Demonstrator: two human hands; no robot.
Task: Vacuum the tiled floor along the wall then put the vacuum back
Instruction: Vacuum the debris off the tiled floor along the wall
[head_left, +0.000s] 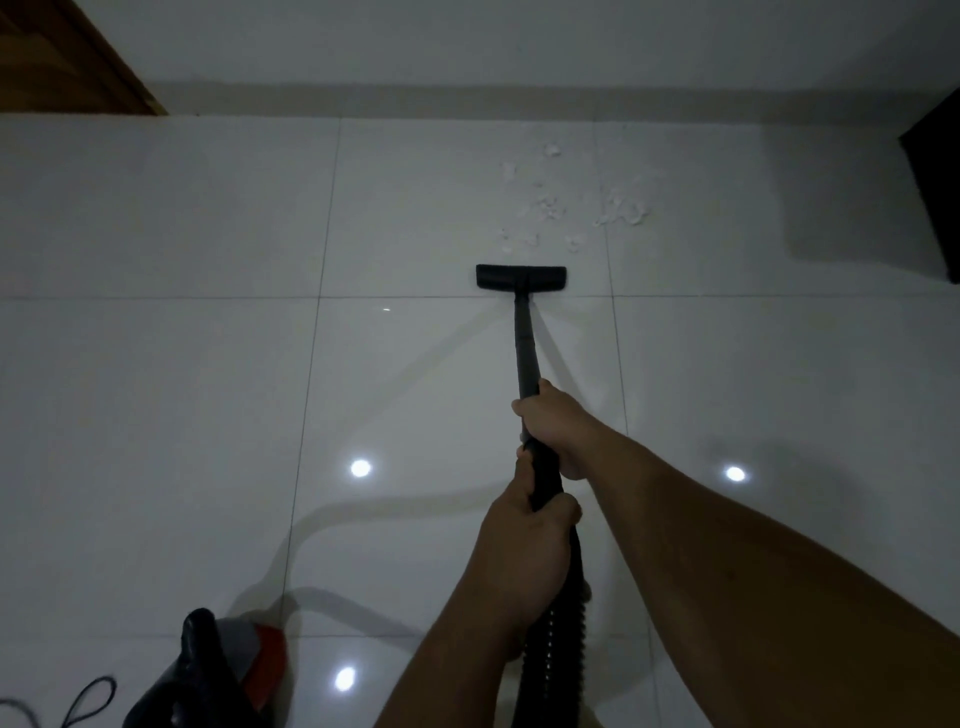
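Note:
A black vacuum wand (525, 348) runs from my hands down to a flat black floor nozzle (520, 277) resting on the white tiled floor (208, 389). My right hand (553, 423) grips the wand higher up. My left hand (524, 551) grips the handle just below it, where the ribbed black hose (558, 644) begins. Scattered white scraps (571, 202) lie on the tiles just beyond the nozzle, near the wall (467, 41). The vacuum body (208, 675), black with grey and orange parts, sits on the floor at the lower left.
A wooden door frame (72, 62) stands at the upper left corner. A dark object (935, 187) juts in at the right edge. A black power cord (83, 701) loops at the bottom left. Ceiling lights reflect off the glossy tiles.

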